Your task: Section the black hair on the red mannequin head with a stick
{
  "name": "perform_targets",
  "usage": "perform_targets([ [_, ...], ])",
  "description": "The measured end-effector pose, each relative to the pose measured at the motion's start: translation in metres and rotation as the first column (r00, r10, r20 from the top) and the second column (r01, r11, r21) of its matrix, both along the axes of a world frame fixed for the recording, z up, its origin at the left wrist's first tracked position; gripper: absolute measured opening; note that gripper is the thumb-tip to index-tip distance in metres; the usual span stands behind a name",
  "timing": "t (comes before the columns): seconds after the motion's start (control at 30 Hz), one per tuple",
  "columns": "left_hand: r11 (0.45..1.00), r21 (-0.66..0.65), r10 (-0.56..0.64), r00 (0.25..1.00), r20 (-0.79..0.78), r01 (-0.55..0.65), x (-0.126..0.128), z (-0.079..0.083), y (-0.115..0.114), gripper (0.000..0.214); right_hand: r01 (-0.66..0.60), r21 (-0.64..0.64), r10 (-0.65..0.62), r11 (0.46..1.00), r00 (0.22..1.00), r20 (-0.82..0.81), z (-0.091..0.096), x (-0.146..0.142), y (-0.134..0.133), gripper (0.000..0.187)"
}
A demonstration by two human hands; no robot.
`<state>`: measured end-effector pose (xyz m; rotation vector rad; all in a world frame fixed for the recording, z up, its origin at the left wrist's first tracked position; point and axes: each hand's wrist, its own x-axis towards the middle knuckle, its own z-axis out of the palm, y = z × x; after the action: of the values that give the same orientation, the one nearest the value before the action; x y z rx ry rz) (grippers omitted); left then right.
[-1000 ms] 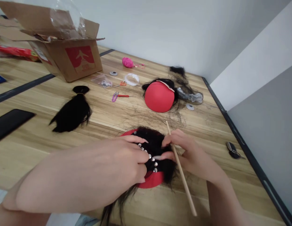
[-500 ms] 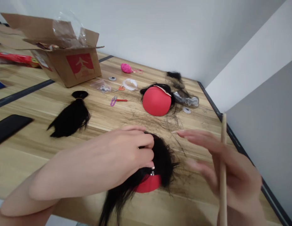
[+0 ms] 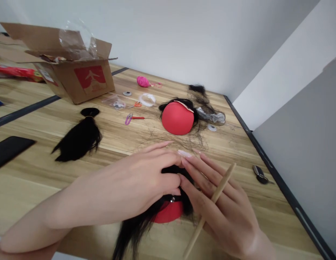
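Pale wooden table (image 3: 35, 173) is meeting white walls (image 3: 184, 36). Flat left hand (image 3: 146, 180) is pressing black hair (image 3: 135, 227) — right hand (image 3: 224, 209) is pinching a thin wooden stick (image 3: 211, 200), pointing upper-right.

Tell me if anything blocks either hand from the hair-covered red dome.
Nothing visible: left hand and right hand both lie on the hair over the red dome; a wooden stick sits in the right hand.

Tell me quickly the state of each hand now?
Left hand: open, flat on the black hair.
Right hand: holding the wooden stick between stretched fingers.

Airplane logo (image 3: 90, 76) on cardboard box (image 3: 65, 87)
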<state>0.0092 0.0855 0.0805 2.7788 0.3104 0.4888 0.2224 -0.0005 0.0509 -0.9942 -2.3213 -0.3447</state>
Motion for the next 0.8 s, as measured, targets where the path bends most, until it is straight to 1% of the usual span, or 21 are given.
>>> perform_targets([
  [0.07,0.999,0.03,-0.01,0.999,-0.035,0.011,-0.001,-0.002,0.0,0.019,-0.002,-0.012,0.001,1.0,0.999,-0.041,0.001,0.001,0.0,0.034],
  [0.13,0.999,0.05,-0.013,1.0,-0.021,0.014,-0.001,-0.003,0.001,0.018,-0.016,-0.032,0.013,0.999,0.998,-0.068,0.001,0.007,0.001,0.04],
  [0.23,0.997,0.068,0.027,1.0,-0.005,-0.027,0.0,-0.003,0.0,0.021,-0.036,-0.077,0.027,0.996,0.993,-0.119,0.0,0.022,0.006,0.047],
  [0.3,0.995,0.078,0.061,0.998,-0.015,-0.059,0.0,-0.002,-0.001,0.022,-0.052,-0.098,0.034,0.994,0.983,-0.179,0.0,0.03,0.01,0.046],
  [0.33,0.995,0.08,0.058,0.998,-0.028,-0.056,0.0,0.0,-0.002,0.022,-0.058,-0.112,0.034,0.992,0.978,-0.208,0.0,0.032,0.011,0.045],
  [0.4,0.998,0.069,0.005,0.999,-0.047,-0.002,0.001,0.003,-0.002,0.021,-0.067,-0.146,0.027,0.987,0.964,-0.264,0.001,0.035,0.014,0.041],
  [0.47,0.997,0.045,-0.056,0.998,-0.034,0.058,0.001,0.007,-0.003,0.025,-0.082,-0.183,0.022,0.98,0.952,-0.306,0.003,0.035,0.016,0.037],
  [0.57,0.995,0.026,-0.095,0.995,-0.002,0.095,0.003,0.01,-0.003,0.03,-0.111,-0.215,0.027,0.97,0.933,-0.359,0.003,0.034,0.018,0.034],
  [0.7,0.98,0.031,-0.196,0.978,-0.073,0.198,0.004,0.01,-0.003,0.028,-0.136,-0.238,0.03,0.962,0.915,-0.402,0.001,0.035,0.022,0.031],
  [0.8,0.976,-0.01,-0.217,0.97,-0.112,0.217,0.003,0.01,-0.002,0.023,-0.124,-0.238,0.015,0.963,0.911,-0.413,-0.001,0.038,0.024,0.03],
])
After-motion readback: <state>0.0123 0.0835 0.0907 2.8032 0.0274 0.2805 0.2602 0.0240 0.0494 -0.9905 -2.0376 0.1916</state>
